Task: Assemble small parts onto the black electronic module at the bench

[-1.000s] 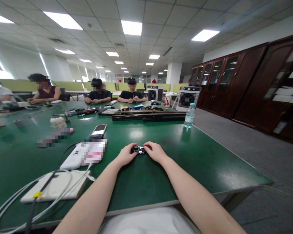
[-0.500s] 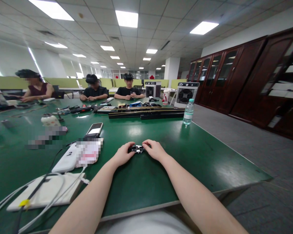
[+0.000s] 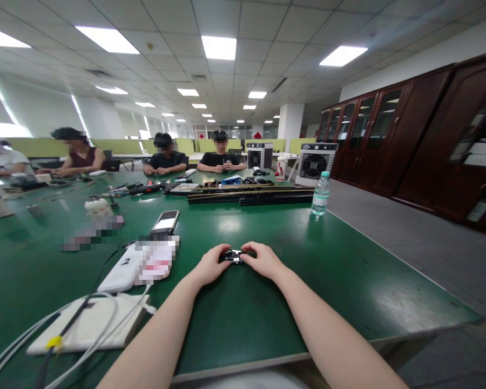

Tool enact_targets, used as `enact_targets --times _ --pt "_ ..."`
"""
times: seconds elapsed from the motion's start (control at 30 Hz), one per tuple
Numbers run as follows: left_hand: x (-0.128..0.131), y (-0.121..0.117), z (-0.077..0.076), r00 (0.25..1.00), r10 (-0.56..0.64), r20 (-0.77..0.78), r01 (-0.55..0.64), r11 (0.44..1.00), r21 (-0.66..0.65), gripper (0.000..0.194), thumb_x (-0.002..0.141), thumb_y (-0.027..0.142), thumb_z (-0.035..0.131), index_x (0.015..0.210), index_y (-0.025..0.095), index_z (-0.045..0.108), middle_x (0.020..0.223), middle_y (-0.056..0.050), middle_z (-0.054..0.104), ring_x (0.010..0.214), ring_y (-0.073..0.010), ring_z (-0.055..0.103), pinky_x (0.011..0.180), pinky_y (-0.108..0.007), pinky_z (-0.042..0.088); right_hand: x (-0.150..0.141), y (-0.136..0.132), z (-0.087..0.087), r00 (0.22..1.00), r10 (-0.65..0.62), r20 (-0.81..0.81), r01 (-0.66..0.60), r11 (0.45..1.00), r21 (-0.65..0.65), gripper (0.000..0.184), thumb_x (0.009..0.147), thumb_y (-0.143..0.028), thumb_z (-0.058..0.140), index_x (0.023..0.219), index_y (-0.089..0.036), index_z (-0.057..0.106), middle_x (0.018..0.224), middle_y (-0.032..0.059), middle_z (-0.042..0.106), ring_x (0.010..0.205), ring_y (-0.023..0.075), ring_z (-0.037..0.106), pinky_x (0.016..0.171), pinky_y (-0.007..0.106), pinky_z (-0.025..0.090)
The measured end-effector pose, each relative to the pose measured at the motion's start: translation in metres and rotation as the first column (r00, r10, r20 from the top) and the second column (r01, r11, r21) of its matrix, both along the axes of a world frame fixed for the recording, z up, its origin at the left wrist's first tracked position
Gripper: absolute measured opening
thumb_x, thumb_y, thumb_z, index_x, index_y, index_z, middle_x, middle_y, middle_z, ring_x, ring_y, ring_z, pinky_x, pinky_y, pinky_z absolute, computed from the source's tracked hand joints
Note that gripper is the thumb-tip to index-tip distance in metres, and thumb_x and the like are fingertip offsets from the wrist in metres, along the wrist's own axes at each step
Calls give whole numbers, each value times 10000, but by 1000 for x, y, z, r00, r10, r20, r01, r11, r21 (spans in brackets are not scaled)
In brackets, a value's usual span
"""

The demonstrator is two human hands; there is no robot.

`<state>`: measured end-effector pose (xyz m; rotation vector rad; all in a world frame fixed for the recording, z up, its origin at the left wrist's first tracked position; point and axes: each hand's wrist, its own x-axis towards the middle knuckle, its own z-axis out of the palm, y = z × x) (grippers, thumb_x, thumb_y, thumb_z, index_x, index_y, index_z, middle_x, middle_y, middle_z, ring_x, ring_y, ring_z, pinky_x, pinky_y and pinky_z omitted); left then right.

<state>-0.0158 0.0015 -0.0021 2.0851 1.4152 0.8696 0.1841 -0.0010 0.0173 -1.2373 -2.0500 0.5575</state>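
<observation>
A small black and silver-white device [image 3: 235,257], too small to name by kind, sits between my hands just above or on the green table [image 3: 243,319]; I cannot tell whether it touches the surface. My left hand [image 3: 211,265] grips its left end, with fingers behind and thumb in front. On the right end, my right hand [image 3: 262,258] holds it between curled fingers and thumb. Parts of the device are hidden behind the fingertips.
Left of my arms lie a white power bank [image 3: 117,267], a phone-like device [image 3: 167,220], a white box [image 3: 85,329] and cables. A water bottle [image 3: 321,194] stands near the right edge. Black bars [image 3: 275,195] lie farther back. Several people sit at the far side.
The view has shifted, so everything appears a little lower and farther right. My right hand's fingers have closed in on the device's right end. The left hand keeps its hold.
</observation>
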Motion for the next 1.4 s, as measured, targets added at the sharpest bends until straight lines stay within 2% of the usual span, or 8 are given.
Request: enact_targets --times 0.17,0.27,0.57,0.83,1.0,1.17,1.4 --pt "0 -3 2 1000 20 -11 -20 999 25 392 717 172 583 1107 188 543 1117 -73 619 1044 -201 580 944 -320 437 -1 1 -3 999 34 41 -36 999 31 292 688 -308 664 973 -246 651 965 17 679 924 204 603 842 333 451" --pt "0 -4 3 999 27 -18 -26 999 31 399 720 174 577 1117 175 540 1117 -83 619 1027 -201 588 932 -320 444 -3 1 -4 998 33 62 -36 998 58 262 685 -275 661 945 -246 660 956 19 676 928 204 593 864 341 436" --pt "0 -4 4 997 14 -71 -11 999 48 486 695 209 605 1172 186 522 1143 -85 624 1064 -231 572 952 -351 430 -11 -6 -1 990 43 132 -61 989 138 193 698 -226 656 890 -244 673 973 29 662 931 198 575 856 334 419" --pt "1 -6 6 998 -9 -55 13 997 77 391 697 187 594 1086 168 564 1099 -82 610 1023 -207 569 929 -324 437 -12 -9 1 972 55 228 -102 975 196 164 753 -221 627 916 -236 643 1073 32 635 1015 203 540 895 365 376" --pt "1 -5 5 1000 12 -21 -11 999 40 426 689 175 597 1112 155 549 1105 -93 603 1017 -212 576 925 -325 439 -7 -7 8 984 46 174 -85 970 226 144 796 -225 577 930 -228 629 1029 37 651 996 203 548 886 360 386" --pt "2 -8 8 1000 30 -8 -30 1000 4 475 686 150 587 1156 174 524 1151 -83 599 1038 -206 570 941 -319 429 4 -2 13 995 -27 98 6 977 212 167 802 -241 556 947 -214 632 966 49 667 951 207 573 877 364 410" --pt "3 -8 10 999 27 -39 -27 1000 -15 457 698 198 585 1151 161 536 1158 -98 604 1066 -226 564 955 -334 422 14 2 16 996 -88 -5 87 978 188 206 794 -237 533 973 -209 631 998 54 667 972 206 582 897 370 429"
